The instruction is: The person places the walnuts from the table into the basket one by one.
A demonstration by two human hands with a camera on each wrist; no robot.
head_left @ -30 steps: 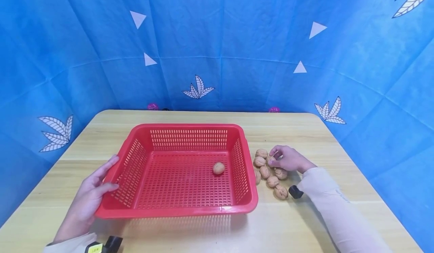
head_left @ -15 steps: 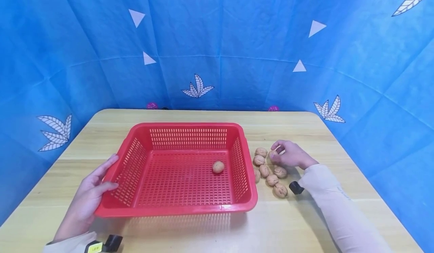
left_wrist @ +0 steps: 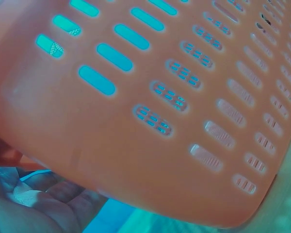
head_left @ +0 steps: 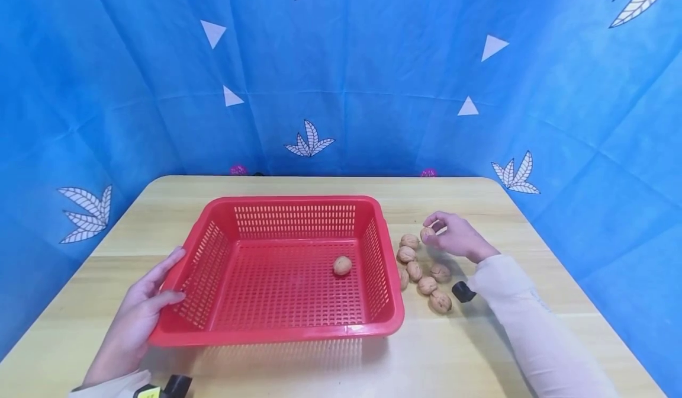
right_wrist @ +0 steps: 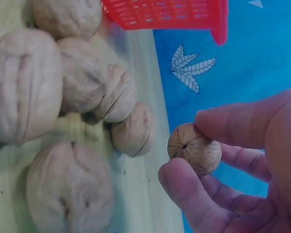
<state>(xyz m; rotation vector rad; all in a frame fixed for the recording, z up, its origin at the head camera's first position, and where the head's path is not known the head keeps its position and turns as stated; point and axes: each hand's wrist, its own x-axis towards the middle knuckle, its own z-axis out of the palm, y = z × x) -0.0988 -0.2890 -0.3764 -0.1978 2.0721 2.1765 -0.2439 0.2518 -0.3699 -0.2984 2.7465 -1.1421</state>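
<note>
Red plastic basket, rectangular with slotted walls and a perforated floor (head_left: 277, 333), sits on the pale wood-grain desk (head_left: 506, 232), left of centre from where the person works. Left hand (head_left: 137, 315) grips its left rim near the close corner: thumb over the top, other fingers along the outside, closed on the rim. Left wrist view is mostly slotted wall, with part of that hand below.

Right hand (head_left: 458, 237) is right of the basket, palm side toward it. Its fingers (right_wrist: 237, 124) are pinched on one round tan walnut (right_wrist: 195, 149), open only as wide as the nut, thumb against one side. Held nut is beside the far end of the loose pile, outside the basket. Can't tell exactly how high it is.

Pile of wrinkled tan walnuts (head_left: 414, 271): I count seven, between basket and right forearm, some touching, the one nearest the basket partly behind its rim. Single tan walnut inside the basket (head_left: 342, 265), on the floor toward the right wall.

Light long sleeves (head_left: 538, 327) on both arms, black wrist device (head_left: 463, 292) at each cuff. Blue cloth backdrop (head_left: 298, 42) behind, printed with white leaves and triangles.
</note>
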